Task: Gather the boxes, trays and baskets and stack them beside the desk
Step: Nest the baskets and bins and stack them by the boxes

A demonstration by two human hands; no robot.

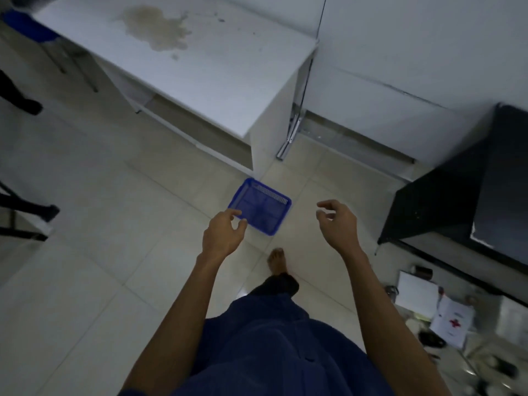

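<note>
A blue plastic tray [261, 205] with slotted walls lies on the tiled floor, just off the near corner of the white desk [200, 61]. My left hand [223, 234] hovers over the tray's near left edge, fingers loosely curled, holding nothing. Off to the tray's right, my right hand [338, 221] hangs in the air with relaxed fingers and is empty too. Neither hand touches the tray.
The desk top carries a brownish stain [157, 27]. A black cabinet [457, 190] stands at the right, with a glass shelf of papers and small items [445, 318] below it. My bare foot [277, 260] is behind the tray. Another person's legs [20, 95] are at the left edge.
</note>
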